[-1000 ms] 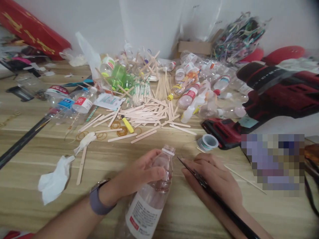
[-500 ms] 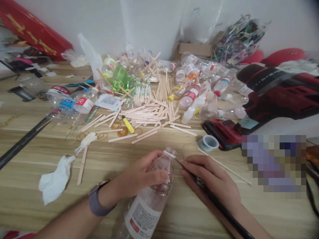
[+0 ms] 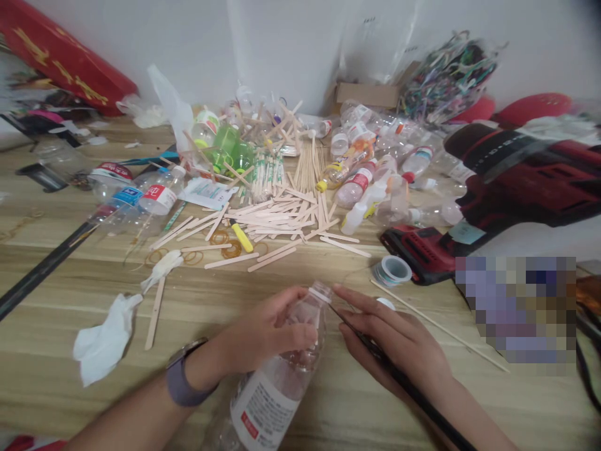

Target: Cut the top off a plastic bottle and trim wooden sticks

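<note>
My left hand (image 3: 277, 329) is wrapped round the upper part of a clear plastic bottle (image 3: 282, 373). The bottle is uncapped and tilted, its mouth pointing away from me, with a white ring (image 3: 320, 294) round the neck. In my right hand (image 3: 399, 341) lies a slim dark tool (image 3: 389, 363) with a thin metal tip and a long black handle running towards the bottom right. Its tip is at the bottle's neck, just below the ring; whether it touches, I cannot tell. My right index finger is stretched out to the bottle's mouth. A white round piece (image 3: 385, 303) shows partly behind that hand.
Wooden craft sticks (image 3: 277, 216) lie heaped beyond my hands, near a yellow-handled tool (image 3: 241, 237) and rubber bands (image 3: 230, 249). A red-black power drill (image 3: 521, 181) stands at right beside a small spool (image 3: 393, 270). Plastic bottles (image 3: 359, 181) crowd the back; crumpled tissue (image 3: 106, 338) is at left.
My right index finger has straightened out to the bottle's mouth. A white round piece and more of the thin wooden stick now show beside the right hand. The bottle has shifted slightly.
</note>
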`<state>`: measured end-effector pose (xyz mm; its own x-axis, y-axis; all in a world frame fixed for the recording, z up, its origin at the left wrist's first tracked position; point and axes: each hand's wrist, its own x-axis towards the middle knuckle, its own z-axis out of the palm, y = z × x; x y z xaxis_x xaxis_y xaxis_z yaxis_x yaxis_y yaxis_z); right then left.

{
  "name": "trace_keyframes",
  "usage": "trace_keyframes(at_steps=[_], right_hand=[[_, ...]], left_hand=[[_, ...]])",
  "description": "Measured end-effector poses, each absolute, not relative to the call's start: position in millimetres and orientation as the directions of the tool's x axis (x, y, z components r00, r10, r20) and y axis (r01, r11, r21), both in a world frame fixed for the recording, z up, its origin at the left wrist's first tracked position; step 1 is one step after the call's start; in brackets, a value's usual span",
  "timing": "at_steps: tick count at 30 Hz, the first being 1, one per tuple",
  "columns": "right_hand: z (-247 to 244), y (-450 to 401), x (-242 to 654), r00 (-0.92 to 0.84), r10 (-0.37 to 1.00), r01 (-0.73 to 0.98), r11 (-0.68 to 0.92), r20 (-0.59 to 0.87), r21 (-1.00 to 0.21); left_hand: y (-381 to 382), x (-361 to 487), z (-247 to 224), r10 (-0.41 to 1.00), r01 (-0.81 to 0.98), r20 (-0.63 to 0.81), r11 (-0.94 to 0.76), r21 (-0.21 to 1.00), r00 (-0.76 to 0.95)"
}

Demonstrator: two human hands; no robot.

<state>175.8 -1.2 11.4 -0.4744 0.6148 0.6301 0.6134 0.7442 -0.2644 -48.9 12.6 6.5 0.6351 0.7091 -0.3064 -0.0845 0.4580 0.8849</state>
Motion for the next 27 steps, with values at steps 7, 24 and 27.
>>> trace_keyframes(at_steps=[7,24,27], right_hand=[[22,2,179,-0.502,0.651,0.564,0.746,0.570,-0.354],[-1,-5,164,-0.441,0.571,0.666,0.725,0.693,-0.173],[3,-4,163,-0.446,0.554,0.667,0.730,0.703,-0.151]], left_hand=[[15,-53,4,0.676,0.031,-0.353,0.439,0.898,0.646],[7,-47,-2,0.699,0.038,-0.411,0.482,0.875,0.586],[7,-45,1,0.704,0.008,-0.376,0.466,0.885,0.603]])
